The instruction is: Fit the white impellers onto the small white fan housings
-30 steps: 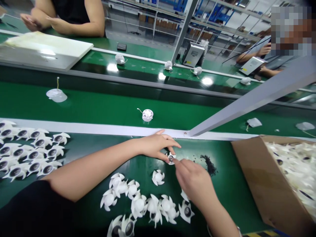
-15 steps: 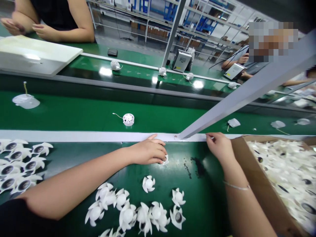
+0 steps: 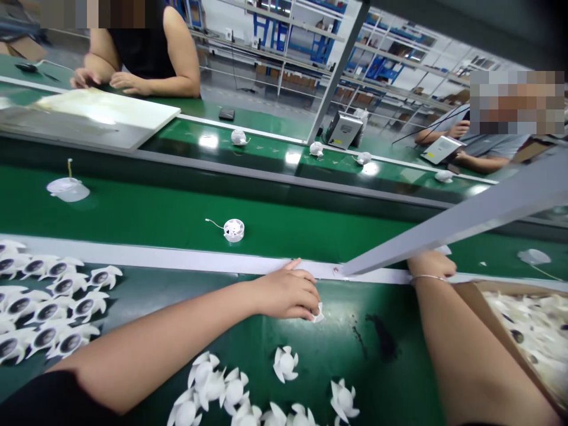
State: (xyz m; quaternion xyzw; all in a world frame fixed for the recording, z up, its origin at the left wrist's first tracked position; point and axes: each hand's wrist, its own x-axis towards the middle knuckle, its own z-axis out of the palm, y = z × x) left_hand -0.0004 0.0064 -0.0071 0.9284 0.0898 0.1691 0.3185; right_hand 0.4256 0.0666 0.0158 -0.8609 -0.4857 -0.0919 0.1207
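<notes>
Centre of the frame, low on the green conveyor belt [image 3: 319,349]: left hand [image 3: 286,294] curled tight, fingers bunched over a white plastic fan impeller [image 3: 318,313]. Just one blade tip poking out past the fingertips. Looks like a pinch, but thumb out of sight, so hard to call exactly. Wrist low, probably to keep the piece steady against the belt.

Out to the right, right hand [image 3: 432,264] relaxed and apparently empty, lying on the white rail [image 3: 177,258] just under a grey strut [image 3: 457,228], fingers hard to make out. Close by, a cardboard box [image 3: 488,286] packed with more impellers [image 3: 532,331], cut off by the frame edge.

Loose impellers [image 3: 286,364] scattered along the bottom, dark-hubbed impellers [image 3: 62,302] grouped at lower left, hubs up, perhaps for easy reach. Dark granules [image 3: 384,337] just right of the left hand, too blurred to identify.
</notes>
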